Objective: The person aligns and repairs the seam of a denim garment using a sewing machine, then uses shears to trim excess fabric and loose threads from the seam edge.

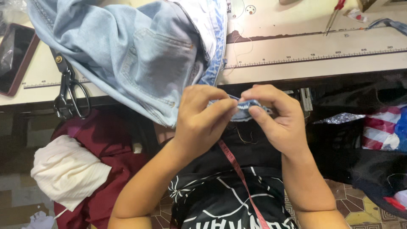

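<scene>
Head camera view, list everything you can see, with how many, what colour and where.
jeans: one, light blue denim, draped off the table edge, its hem pinched in both hands
scissors: one, black handles, table edge at left
phone: one, dark with reddish case, far left on table
table: one, cream with a printed ruler strip, across the top
snips: one, red-handled, top right
measuring tape: one, pink, hanging over the black shirt
white cloth: one, lower left on maroon fabric
striped bag: one, red, white and blue, right
left hand: fingers gripping the hem
right hand: fingers gripping the hem
</scene>
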